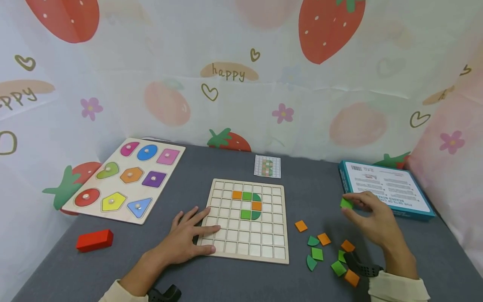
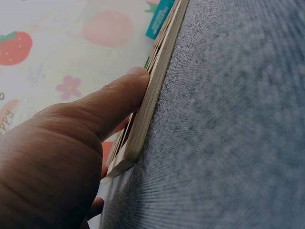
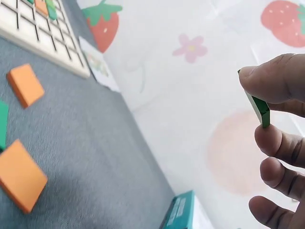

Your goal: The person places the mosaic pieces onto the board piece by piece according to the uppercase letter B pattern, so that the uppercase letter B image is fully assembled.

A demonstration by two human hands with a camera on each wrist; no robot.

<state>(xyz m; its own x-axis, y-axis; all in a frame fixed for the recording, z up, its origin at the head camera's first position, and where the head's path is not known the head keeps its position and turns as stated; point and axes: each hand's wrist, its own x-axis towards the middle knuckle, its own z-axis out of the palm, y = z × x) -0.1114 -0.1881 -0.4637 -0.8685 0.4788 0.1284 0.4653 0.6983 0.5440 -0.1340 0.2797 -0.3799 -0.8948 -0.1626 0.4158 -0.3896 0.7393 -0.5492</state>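
A wooden grid board (image 1: 232, 236) is laid on a grey cloth surface (image 1: 226, 279), by which white sheeting (image 1: 188, 42) printed with strawberries, hearts and flowers is met behind the board. The board's left side is touched by the left hand (image 1: 185, 237), its fingers spread. To the board's right, a green tile (image 1: 346, 203) is pinched above the surface by the right hand (image 1: 371, 214). Loose tiles (image 1: 317, 253) are scattered right of the board, a pattern card (image 1: 267, 167) is placed behind it, and a teal box (image 1: 392, 184) is set farther right.
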